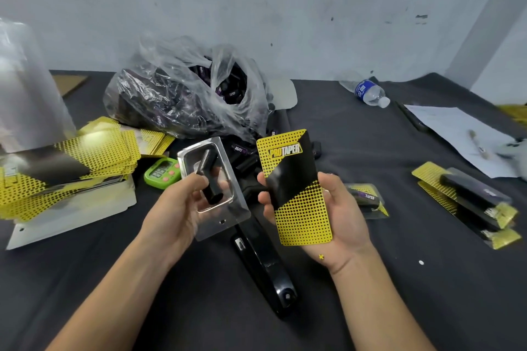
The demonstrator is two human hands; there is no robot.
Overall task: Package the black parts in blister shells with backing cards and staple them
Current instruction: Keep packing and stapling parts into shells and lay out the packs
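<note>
Both hands are up over the table, and both are busy. The left hand has its fingers and thumb curled round the side edge of a clear blister shell. A black part lies lengthwise in its moulded pocket, ribbed end pointing away. The right hand grasps a yellow-and-black backing card (PRO TAPER printed across the top), thumb on the left edge, and the card stands nearly upright, just beside the shell but not touching it. Below them, between the forearms, a long black stapler lies on the dark grey cloth that covers the whole table. At the back a crumpled clear plastic bag bulges with more black parts, some spilled out in front of it. On the left is a loose heap of the same dotted cards, resting on pale flat sheets, with a green digital timer just beside it and a tall, blurred stack of clear plastic at the far edge. To the right, one closed pack lies behind the right hand, and several more packs overlap further out. Beyond them lie a white sheet of paper and a water bottle on its side. Behind it all is a pale grey wall, scuffed with dark marks.
</note>
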